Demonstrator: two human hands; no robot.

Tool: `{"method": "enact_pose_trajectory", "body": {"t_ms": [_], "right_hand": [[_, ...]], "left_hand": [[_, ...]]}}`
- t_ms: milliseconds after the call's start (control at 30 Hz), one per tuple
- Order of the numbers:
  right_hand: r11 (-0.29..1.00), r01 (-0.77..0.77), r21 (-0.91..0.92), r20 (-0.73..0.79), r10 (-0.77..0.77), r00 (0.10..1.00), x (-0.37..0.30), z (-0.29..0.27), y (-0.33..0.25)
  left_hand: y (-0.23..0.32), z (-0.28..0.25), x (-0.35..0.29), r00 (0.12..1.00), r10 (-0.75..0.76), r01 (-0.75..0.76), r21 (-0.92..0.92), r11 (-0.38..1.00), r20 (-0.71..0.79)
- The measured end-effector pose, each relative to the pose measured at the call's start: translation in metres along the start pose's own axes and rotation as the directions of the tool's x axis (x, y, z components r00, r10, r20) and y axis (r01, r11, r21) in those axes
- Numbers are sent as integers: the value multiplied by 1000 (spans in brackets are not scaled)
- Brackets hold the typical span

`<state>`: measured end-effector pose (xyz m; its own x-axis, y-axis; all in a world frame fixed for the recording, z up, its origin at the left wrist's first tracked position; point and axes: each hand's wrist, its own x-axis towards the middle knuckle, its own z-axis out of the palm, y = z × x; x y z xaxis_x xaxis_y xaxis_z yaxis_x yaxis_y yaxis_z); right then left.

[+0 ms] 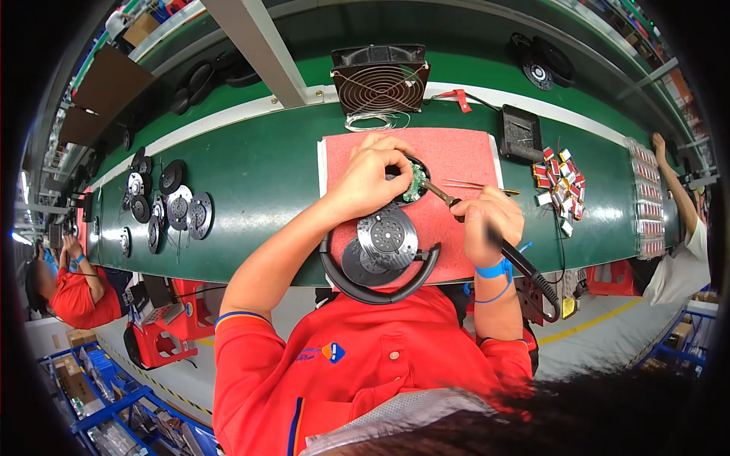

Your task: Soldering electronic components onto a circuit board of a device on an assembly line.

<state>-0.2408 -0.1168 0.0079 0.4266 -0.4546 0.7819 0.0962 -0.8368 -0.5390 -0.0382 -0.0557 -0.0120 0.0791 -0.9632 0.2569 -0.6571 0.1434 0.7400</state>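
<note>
A pair of black headphones lies over the near edge of the pink foam mat (464, 152), its headband (372, 295) curving toward me. In its far ear cup sits a green circuit board (417, 181). My left hand (371, 178) is closed in a pinch at the cup's left rim; whatever is between the fingertips is hidden. My right hand (494, 224) grips a soldering iron (441, 193), whose tip points at the board's right edge. Tweezers (480, 186) lie just beyond the right hand. Nearer me is a perforated black round plate (388, 237).
A fan (380, 85) stands behind the mat, near coiled white wire (372, 120). To the right are a black tray (521, 135), a pile of small battery packs (563, 185) and trays of packs (648, 201). Round speaker parts (179, 205) lie left. Co-workers sit on both sides.
</note>
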Motion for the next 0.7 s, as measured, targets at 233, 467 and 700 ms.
{"method": "enact_pose_trajectory", "body": {"t_ms": [233,467,700], "right_hand": [[999,16,-28,-16,-16,1000,0,5,4],[999,-34,31,-12,34,999,-6,13,10],[990,-139,18,97,136,986,-9,10,12]], "left_hand": [[-1,-4,2,996,-70,76,-158,984,47],[-7,-3,-1,996,-87,89,-146,985,23],[-4,-1,-1,999,-29,30,-50,998,15]]}}
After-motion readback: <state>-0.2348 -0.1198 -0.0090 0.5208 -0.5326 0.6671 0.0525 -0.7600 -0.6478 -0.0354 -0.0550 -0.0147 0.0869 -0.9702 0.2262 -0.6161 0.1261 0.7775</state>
